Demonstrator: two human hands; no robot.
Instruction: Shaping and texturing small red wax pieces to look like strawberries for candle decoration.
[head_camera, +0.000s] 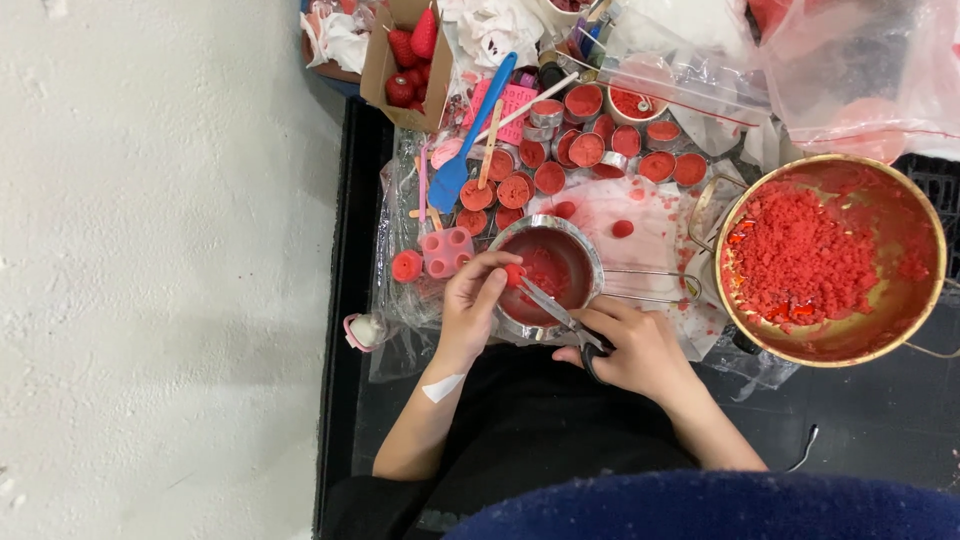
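Small steel pan at centre holds glossy red wax. Large brass-coloured bowl at three o'clock holds crumbly red granules. Round tins of red wax cluster at twelve o'clock. Left hand pinches a small red wax piece over the pan's rim. Right hand, fingers curled through the handles, grips scissors, blades at the piece.

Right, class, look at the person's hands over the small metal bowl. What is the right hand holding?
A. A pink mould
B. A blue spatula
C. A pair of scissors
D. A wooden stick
C. The right hand grips the dark handles of the scissors, whose blades point at the small red piece pinched in the left hand over the small metal bowl; the blue spatula lies untouched.
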